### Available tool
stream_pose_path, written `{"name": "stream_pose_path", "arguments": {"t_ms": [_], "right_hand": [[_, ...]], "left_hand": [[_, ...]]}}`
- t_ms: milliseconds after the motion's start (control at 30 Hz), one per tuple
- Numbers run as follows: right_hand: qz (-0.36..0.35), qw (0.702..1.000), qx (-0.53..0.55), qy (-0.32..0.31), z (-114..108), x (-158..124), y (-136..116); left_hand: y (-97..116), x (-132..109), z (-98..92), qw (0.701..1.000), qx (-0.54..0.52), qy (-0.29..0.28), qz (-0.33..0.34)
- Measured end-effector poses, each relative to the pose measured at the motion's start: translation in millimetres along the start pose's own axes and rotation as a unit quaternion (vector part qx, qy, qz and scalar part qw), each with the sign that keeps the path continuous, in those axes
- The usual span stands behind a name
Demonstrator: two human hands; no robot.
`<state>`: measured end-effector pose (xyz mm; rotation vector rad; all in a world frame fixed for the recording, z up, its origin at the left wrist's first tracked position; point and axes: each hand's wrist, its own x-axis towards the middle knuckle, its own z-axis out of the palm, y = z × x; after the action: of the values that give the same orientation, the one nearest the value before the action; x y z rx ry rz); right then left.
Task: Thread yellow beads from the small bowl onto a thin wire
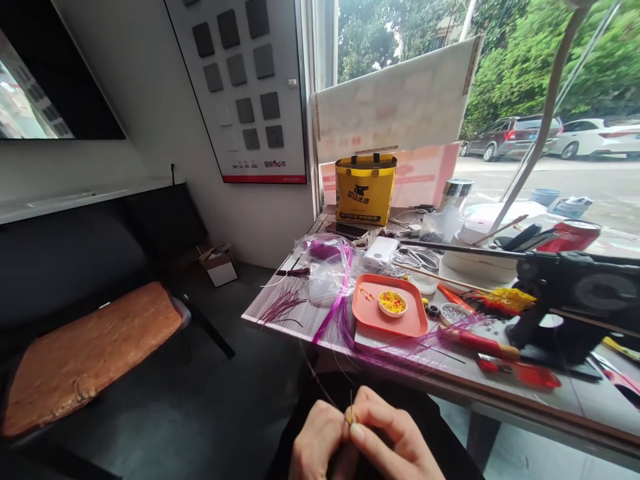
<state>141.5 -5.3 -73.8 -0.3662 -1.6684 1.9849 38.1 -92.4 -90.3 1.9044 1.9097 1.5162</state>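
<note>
Both my hands are low in the view, in front of the table edge, and pressed together. My left hand (316, 445) and my right hand (395, 440) pinch a thin needle-like stick (351, 407) that points up between the fingertips. A fine purple thread (320, 383) runs from the pinch up towards the table. On the table lie purple strands (340, 313) and an orange tray (370, 313) with a small dish of yellow beads (393, 303).
A yellow bag (365, 189) stands at the back of the table by the window. A black tool (575, 287), red-handled tools (500, 353), a red can (575, 235), a white box (381, 252) and plastic bags crowd the table. A brown cushioned seat (85, 353) sits left.
</note>
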Motion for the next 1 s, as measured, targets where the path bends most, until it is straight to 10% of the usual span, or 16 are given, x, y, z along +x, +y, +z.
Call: {"name": "stream_pose_path", "arguments": {"t_ms": [467,1000], "right_hand": [[-0.114,0.961,-0.249,0.039,-2,1,13],[-0.048,0.953,-0.297,0.029,-7,0,19]], "left_hand": [[13,24,-25.8,0.943,-0.184,-0.082,-0.265],[12,20,-20.3,0.932,-0.214,-0.051,-0.287]]}}
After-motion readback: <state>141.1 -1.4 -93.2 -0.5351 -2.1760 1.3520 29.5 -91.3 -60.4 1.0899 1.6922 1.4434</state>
